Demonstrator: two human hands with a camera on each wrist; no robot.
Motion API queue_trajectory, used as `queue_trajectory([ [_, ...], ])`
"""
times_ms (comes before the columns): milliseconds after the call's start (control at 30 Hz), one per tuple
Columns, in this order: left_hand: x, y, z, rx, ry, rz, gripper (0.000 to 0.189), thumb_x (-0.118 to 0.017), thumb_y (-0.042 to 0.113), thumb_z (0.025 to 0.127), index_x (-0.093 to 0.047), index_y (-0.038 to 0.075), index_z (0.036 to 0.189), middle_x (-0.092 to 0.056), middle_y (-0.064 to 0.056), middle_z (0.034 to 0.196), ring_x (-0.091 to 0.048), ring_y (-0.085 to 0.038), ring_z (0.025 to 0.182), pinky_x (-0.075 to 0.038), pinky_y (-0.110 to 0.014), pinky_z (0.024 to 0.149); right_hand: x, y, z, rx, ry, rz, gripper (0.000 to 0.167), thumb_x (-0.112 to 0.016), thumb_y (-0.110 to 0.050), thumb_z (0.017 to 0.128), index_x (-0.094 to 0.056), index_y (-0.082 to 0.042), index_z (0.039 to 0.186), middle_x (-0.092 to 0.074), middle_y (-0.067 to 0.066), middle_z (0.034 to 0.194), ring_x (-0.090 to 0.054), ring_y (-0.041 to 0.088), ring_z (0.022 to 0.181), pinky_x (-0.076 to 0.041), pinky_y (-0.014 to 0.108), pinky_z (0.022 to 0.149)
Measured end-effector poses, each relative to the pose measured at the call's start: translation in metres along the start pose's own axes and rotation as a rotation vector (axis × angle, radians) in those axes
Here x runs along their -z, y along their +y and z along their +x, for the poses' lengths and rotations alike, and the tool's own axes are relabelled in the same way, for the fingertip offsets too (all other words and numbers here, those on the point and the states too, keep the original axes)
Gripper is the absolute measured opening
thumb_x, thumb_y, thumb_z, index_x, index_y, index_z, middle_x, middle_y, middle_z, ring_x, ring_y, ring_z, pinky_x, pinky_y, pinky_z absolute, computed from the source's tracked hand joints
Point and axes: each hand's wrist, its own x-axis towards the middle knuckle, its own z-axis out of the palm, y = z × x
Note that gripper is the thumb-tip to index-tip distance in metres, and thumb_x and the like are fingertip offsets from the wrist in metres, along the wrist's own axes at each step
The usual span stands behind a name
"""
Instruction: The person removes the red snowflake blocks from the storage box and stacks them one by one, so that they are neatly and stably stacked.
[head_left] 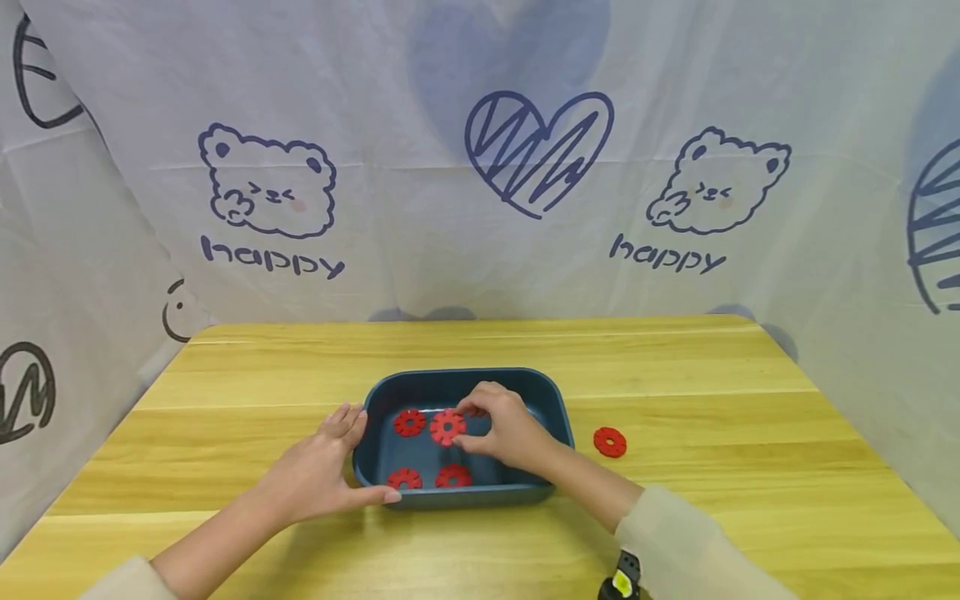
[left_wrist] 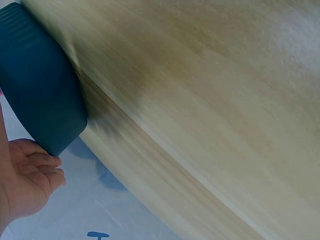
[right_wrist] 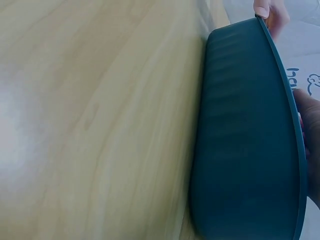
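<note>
In the head view, my right hand (head_left: 506,429) pinches a red notched disc (head_left: 447,427) between thumb and fingers, inside a dark blue-green box (head_left: 465,498). Several similar red discs lie on the box's floor, one of them a disc (head_left: 409,422) left of the held one. My left hand (head_left: 318,471) spans the box's near-left corner, fingers against the left side and thumb along the front rim. The left wrist view has the left fingers (left_wrist: 45,167) touching the box's wall (left_wrist: 42,75). In the right wrist view, the box wall (right_wrist: 245,135) mostly hides the right hand.
Right of the box, a single red disc (head_left: 610,442) lies on the wooden table (head_left: 712,400). A black and yellow object (head_left: 621,579) is by the right sleeve. Behind the table hangs a white cloth (head_left: 405,233) with drawings.
</note>
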Motion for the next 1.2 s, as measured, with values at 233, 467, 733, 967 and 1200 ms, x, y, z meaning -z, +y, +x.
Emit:
queue_trajectory([
  [233, -0.001, 0.0, 0.0, -0.004, 0.006, -0.002, 0.109, -0.061, 0.072, 0.068, -0.038, -0.009, 0.137, -0.035, -0.028, 0.143, -0.031, -0.046, 0.133, -0.047, -0.057, 0.087, 0.006, 0.006, -0.01, 0.029, 0.074, -0.04, 0.027, -0.078, -0.014, 0.073, -0.067, -0.003, 0.095, -0.061, 0.007, 0.087, -0.055, 0.02, 0.081, -0.051, 0.03, 0.073],
  [467, -0.001, 0.0, 0.0, -0.004, 0.01, 0.003, 0.109, -0.061, 0.072, 0.068, -0.039, -0.009, 0.136, -0.036, -0.028, 0.143, -0.031, -0.046, 0.133, -0.047, -0.056, 0.086, 0.013, 0.01, -0.021, 0.072, 0.157, -0.064, 0.027, -0.08, -0.012, 0.071, -0.067, -0.003, 0.093, -0.062, 0.004, 0.087, -0.055, 0.015, 0.083, -0.052, 0.028, 0.073],
  [733, 0.0, 0.0, -0.001, -0.009, 0.021, 0.01, 0.109, -0.061, 0.073, 0.068, -0.039, -0.01, 0.136, -0.037, -0.028, 0.142, -0.032, -0.045, 0.133, -0.048, -0.056, 0.086, 0.022, 0.017, -0.032, 0.092, 0.218, -0.096, 0.028, -0.08, -0.009, 0.069, -0.068, -0.003, 0.094, -0.062, 0.003, 0.087, -0.056, 0.015, 0.083, -0.052, 0.024, 0.072],
  [967, 0.0, 0.0, -0.001, -0.01, 0.014, 0.006, 0.109, -0.06, 0.073, 0.068, -0.039, -0.01, 0.136, -0.036, -0.028, 0.143, -0.031, -0.045, 0.133, -0.047, -0.056, 0.088, 0.027, 0.025, -0.042, 0.096, 0.269, -0.121, 0.03, -0.082, -0.006, 0.066, -0.067, -0.001, 0.092, -0.062, 0.004, 0.087, -0.055, 0.014, 0.081, -0.052, 0.023, 0.07],
  [1200, 0.001, 0.0, -0.001, -0.007, 0.011, -0.005, 0.109, -0.061, 0.073, 0.068, -0.039, -0.01, 0.136, -0.036, -0.029, 0.143, -0.031, -0.045, 0.134, -0.047, -0.056, 0.087, 0.031, 0.035, -0.049, 0.186, 0.354, -0.155, 0.032, -0.083, -0.003, 0.061, -0.067, 0.0, 0.088, -0.062, 0.006, 0.086, -0.054, 0.016, 0.081, -0.052, 0.028, 0.067],
])
